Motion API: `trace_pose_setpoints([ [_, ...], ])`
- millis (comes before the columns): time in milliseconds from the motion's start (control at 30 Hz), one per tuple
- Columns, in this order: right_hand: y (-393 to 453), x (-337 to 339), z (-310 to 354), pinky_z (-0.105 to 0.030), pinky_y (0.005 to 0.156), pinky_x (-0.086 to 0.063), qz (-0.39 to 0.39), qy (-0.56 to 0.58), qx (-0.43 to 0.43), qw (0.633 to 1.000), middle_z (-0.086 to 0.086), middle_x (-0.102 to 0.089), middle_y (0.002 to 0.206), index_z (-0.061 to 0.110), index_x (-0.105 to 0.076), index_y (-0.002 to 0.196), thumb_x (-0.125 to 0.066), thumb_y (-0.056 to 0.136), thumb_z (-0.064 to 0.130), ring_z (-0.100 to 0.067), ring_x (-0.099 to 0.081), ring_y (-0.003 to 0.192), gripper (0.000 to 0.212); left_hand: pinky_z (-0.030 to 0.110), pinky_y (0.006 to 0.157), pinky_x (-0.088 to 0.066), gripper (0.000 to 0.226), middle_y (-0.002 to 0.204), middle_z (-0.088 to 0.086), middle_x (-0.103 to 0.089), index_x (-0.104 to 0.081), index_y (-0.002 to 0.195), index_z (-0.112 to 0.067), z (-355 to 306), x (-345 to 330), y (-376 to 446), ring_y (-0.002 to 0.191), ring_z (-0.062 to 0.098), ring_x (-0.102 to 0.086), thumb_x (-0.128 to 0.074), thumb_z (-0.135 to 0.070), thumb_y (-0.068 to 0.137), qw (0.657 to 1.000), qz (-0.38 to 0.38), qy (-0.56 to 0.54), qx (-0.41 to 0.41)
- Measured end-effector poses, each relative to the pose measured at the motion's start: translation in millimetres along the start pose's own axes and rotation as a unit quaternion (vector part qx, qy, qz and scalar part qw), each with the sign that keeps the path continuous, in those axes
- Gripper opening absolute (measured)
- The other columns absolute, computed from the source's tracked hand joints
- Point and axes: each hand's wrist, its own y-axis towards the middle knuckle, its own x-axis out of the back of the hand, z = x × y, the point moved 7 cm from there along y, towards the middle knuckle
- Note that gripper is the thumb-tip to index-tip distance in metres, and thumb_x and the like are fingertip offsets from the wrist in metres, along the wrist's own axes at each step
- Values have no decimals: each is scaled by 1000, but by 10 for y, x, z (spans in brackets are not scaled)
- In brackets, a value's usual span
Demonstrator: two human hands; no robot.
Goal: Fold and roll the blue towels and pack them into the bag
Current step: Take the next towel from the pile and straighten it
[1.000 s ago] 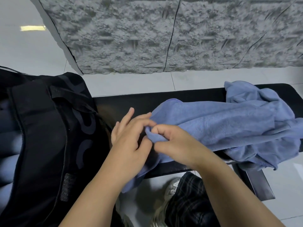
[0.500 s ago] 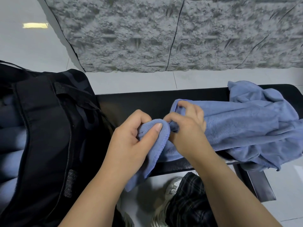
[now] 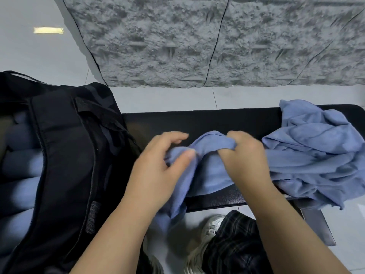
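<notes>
We had one blue towel (image 3: pixel 212 169) bunched at the middle of the black bench (image 3: pixel 197 123), its near end hanging over the front edge toward the floor. Our left hand (image 3: pixel 158 167) pinched a fold of it between thumb and curled fingers, and our right hand (image 3: pixel 246 157) was clenched on the gathered cloth just beside. We judged this the start of a fold: we were finding an edge, nothing rolled yet. Next we needed to spread the towel flat along the bench and match its corners. The loose pile of towels (image 3: pixel 316 155) lay crumpled at the bench's right end. The black bag (image 3: pixel 65 175) stood open at the left end, with blue rolls (image 3: pixel 21 165) already inside.
</notes>
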Motion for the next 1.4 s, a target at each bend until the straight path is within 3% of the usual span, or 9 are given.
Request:
trace_pose_setpoints([
  [67,-80,-129,148,-29,50,-27,79,137,-3,987,5,-31,52,17,-28,56,-49,79,23,-10,-29,54,32,2,86,-38,47,115,-32,-54,-43,108,-63,-54,-150,-27,106,-18,-48,-69,-38,78,997,80,-12,-10],
  [167,-197,-226,326,-22,50,-29,174,244,9,954,8,-34,53,14,-37,59,-62,85,25,-4,-30,53,37,8,77,-44,35,98,-29,-62,-51,98,-58,-20,-97,-6,92,-13,-57,-60,-26,85,999,41,14,-13],
  [467,68,36,-160,-43,63,-44,21,-46,-38,998,-4,-46,63,15,-41,68,-50,82,10,-25,-43,63,17,25,67,-43,13,94,-9,-61,-57,93,-27,239,408,-34,82,7,-57,-46,-20,91,970,-231,4,82],
  [600,99,99,-165,-48,68,-46,-20,-41,-49,998,-6,-46,67,14,-37,71,-45,83,10,-32,-48,70,14,6,72,-38,29,120,-17,-52,-54,114,-34,184,270,23,90,-10,-49,-57,-22,87,987,-138,73,38],
  [733,-53,-78,308,-35,73,-33,82,33,72,993,16,-31,79,22,-32,84,-50,75,17,-20,-38,86,20,-6,89,-23,58,134,-40,-32,-35,130,-56,-165,-49,-35,116,-28,-29,-63,-30,87,991,8,64,-118],
  [867,-223,-185,502,-22,72,-32,215,270,9,939,11,-37,86,25,-38,82,-37,68,21,-9,-36,82,15,-5,90,-24,59,131,-44,-30,-27,132,-55,-157,2,-16,118,-28,-29,-53,-21,92,990,-16,60,-125],
  [1033,-256,-156,615,-15,50,-30,244,400,-15,883,-15,-40,70,-7,-46,85,-43,90,9,-16,-31,62,17,0,82,-35,41,108,-40,-50,-45,117,-53,-108,28,-14,104,-18,-46,-53,-22,91,993,-16,68,-93],
  [1167,-208,-197,508,-24,59,-37,268,268,29,925,-3,-47,62,10,-57,78,-46,90,11,-11,-41,60,16,9,75,-42,24,96,-16,-53,-52,92,-43,-106,100,-26,93,-4,-52,-48,-19,89,994,-54,60,-80],
  [1400,-252,-433,247,-32,63,-40,392,56,-7,918,-4,-50,64,2,-56,74,-40,85,8,-11,-44,64,20,3,78,-36,39,97,-18,-56,-47,88,-48,-111,429,-47,92,-10,-52,-49,-10,93,975,-213,1,-56],
])
